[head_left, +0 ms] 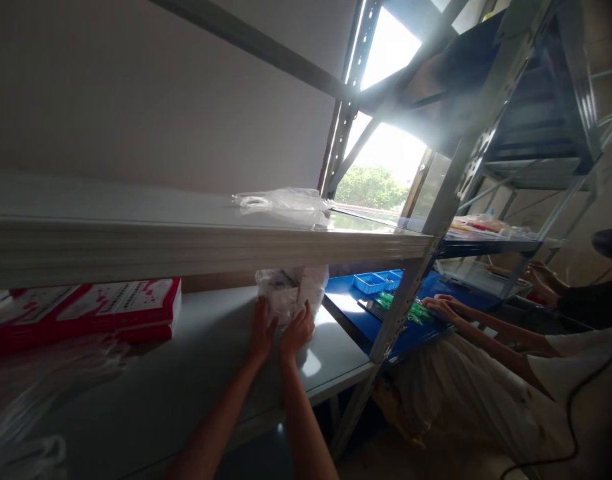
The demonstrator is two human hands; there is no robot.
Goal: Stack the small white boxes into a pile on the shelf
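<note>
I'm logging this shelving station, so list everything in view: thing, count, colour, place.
plastic bag of parts: one, clear with white contents, on the lower white shelf, held between both hands
second plastic bag: one, clear, on the upper shelf
boxes: a few, exact count unclear, red and white, left on the lower shelf
loose plastic wrap: clear, front left of the lower shelf
shelf rack: grey-white metal, slotted uprights
blue tray: one, on the blue table to the right
green items: blurred, on the blue table
co-worker's hand: on the blue table
left hand: one, against the bag's left side
right hand: one, against the bag's front
</note>
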